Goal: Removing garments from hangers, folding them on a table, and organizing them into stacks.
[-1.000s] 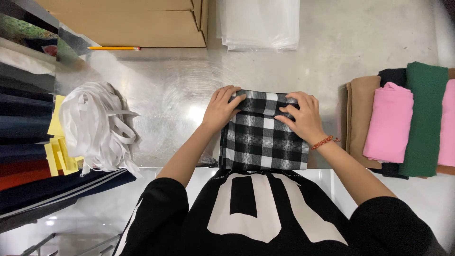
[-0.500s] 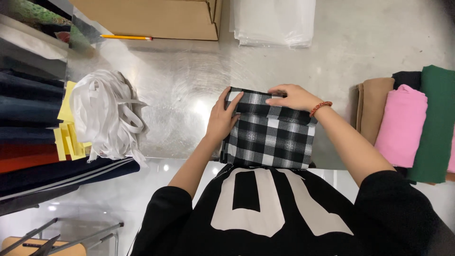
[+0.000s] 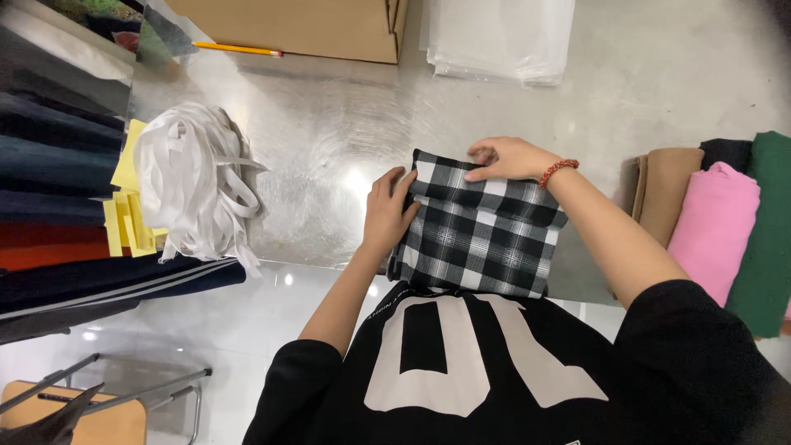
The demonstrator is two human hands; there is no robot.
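A folded black-and-white plaid cloth [image 3: 482, 227] lies on the steel bench [image 3: 329, 132]. The left hand [image 3: 389, 210] rests flat against its left edge; the right hand [image 3: 504, 158], a red bracelet [image 3: 557, 170] at the wrist, presses its far edge. A heap of white straps [image 3: 194, 185] lies to the left, folded pink [image 3: 713, 227], green [image 3: 766, 231] and tan [image 3: 663, 194] cloths to the right, and a pencil [image 3: 237, 49] by a cardboard box [image 3: 313, 25].

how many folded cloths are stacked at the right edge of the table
4: tan, black, pink, green, side by side; more may be hidden beyond the frame.
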